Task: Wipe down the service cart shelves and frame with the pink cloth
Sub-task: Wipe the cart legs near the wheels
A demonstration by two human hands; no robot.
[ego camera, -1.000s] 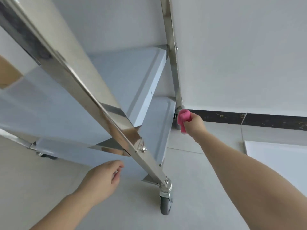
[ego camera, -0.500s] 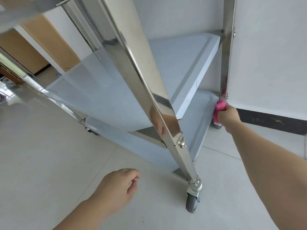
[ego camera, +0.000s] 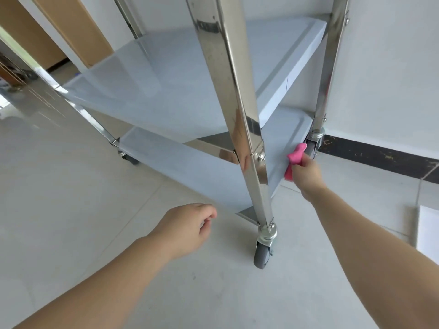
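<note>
Right hand [ego camera: 306, 174] grips pink cloth [ego camera: 294, 160] against lower shelf [ego camera: 190, 167] edge; left hand [ego camera: 187, 226] loosely curled, empty.

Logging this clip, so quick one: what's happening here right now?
A person is cleaning a steel service cart. The right hand grips a bunched pink cloth against the side edge of the bottom shelf, near the far leg's caster. The left hand hovers loosely curled, holding nothing.
</note>
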